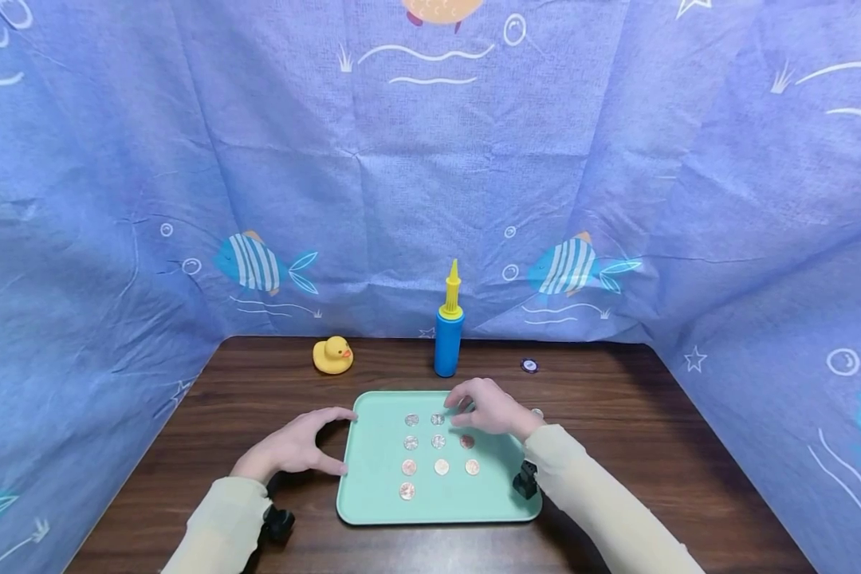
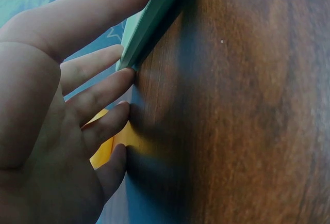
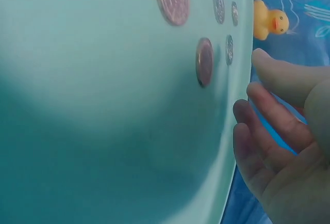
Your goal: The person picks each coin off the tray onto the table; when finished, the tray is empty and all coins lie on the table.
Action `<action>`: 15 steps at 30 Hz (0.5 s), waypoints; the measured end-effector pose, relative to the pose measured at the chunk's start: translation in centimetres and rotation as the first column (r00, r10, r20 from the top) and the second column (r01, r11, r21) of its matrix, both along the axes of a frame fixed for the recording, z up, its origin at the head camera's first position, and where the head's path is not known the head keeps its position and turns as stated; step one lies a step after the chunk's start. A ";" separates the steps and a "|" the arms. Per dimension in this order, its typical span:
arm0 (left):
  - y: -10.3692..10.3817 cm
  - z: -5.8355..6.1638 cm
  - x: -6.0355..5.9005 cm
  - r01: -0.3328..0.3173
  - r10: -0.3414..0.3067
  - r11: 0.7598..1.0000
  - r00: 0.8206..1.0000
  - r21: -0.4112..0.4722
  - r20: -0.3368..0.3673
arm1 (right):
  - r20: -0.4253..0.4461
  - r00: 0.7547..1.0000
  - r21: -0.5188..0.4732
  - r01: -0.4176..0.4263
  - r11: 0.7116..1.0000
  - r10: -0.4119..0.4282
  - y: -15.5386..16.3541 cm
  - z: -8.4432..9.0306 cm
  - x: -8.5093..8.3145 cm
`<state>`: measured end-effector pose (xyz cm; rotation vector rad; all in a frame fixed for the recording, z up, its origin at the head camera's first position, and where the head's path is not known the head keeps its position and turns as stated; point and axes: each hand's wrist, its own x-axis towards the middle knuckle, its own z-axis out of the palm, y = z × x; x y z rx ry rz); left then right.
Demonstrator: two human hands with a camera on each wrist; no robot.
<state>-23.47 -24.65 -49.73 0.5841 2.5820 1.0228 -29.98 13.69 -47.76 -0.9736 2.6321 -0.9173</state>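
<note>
Touching the tray (image 1: pixel 371 454): left hand (image 1: pixel 296 443), fingers spread, gripping nothing; right hand (image 1: pixel 491 408), loosely curved, apparently empty; we should avoid nudging coins (image 1: pixel 441 467).

Tray (image 1: pixel 502 502): plain mint green. Far-left coins (image 1: pixel 411 442): silver. Near coins (image 1: pixel 472 467): copper-toned. Table (image 1: pixel 258 383): dark brown, wood-grained. Duck (image 1: pixel 332 359), far left: yellow, orange beak (image 1: pixel 345 353). Pump (image 1: pixel 448 343), far side: blue below, yellow above. Cloth (image 1: pixel 416 199): blue, printed with white lines and white-striped turquoise fish (image 1: pixel 258 263). Sleeves (image 1: pixel 218 522): cream.
</note>
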 end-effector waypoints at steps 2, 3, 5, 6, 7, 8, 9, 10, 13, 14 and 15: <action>0.0 -0.1 0.0 0.000 0.000 1.000 1.000 0.001 0.003 | -0.010 1.000 0.017 -0.013 1.000 0.013 -0.3 -0.1 0.0; 0.0 -0.1 -0.1 -0.002 0.002 1.000 1.000 0.001 0.004 | -0.008 1.000 0.022 -0.019 1.000 0.019 -0.5 -0.2 0.0; 0.0 -0.1 -0.1 -0.009 0.009 1.000 1.000 0.002 0.009 | -0.007 1.000 0.029 -0.027 0.999 0.027 -0.9 -0.2 -0.1; 0.0 -0.2 -0.1 -0.009 0.009 1.000 1.000 0.001 0.008 | -0.004 1.000 0.034 -0.027 0.999 0.028 -1.0 -0.2 -0.1; 0.0 -0.2 -0.2 -0.011 0.011 1.000 1.000 0.000 0.010 | 0.001 1.000 0.040 -0.027 0.999 0.027 -1.2 -0.2 -0.2; 0.0 -0.2 -0.2 -0.011 0.011 1.000 1.000 0.000 0.011 | 0.008 1.000 0.045 -0.025 0.999 0.024 -1.4 -0.3 -0.2; 0.0 -0.2 -0.2 -0.011 0.011 1.000 1.000 -0.001 0.012 | 0.011 1.000 0.052 -0.022 0.998 0.022 -1.5 -0.3 -0.3; 0.0 -0.1 -0.1 -0.011 0.011 1.000 1.000 -0.001 0.013 | 0.010 1.000 0.056 -0.022 0.998 0.021 -1.7 -0.4 -0.3; 0.0 0.0 -0.1 -0.011 0.011 1.000 1.000 0.001 0.014 | 0.011 1.000 0.061 -0.023 0.998 0.023 -2.2 -0.5 -0.4; 0.0 0.0 -0.1 -0.010 0.010 1.000 1.000 0.001 0.014 | 0.011 1.000 0.060 -0.027 0.998 0.026 -2.3 -0.6 -0.4; 0.0 0.0 -0.1 -0.011 0.011 1.000 1.000 0.002 0.015 | 0.008 0.999 0.058 -0.033 0.998 0.032 -2.4 -0.6 -0.4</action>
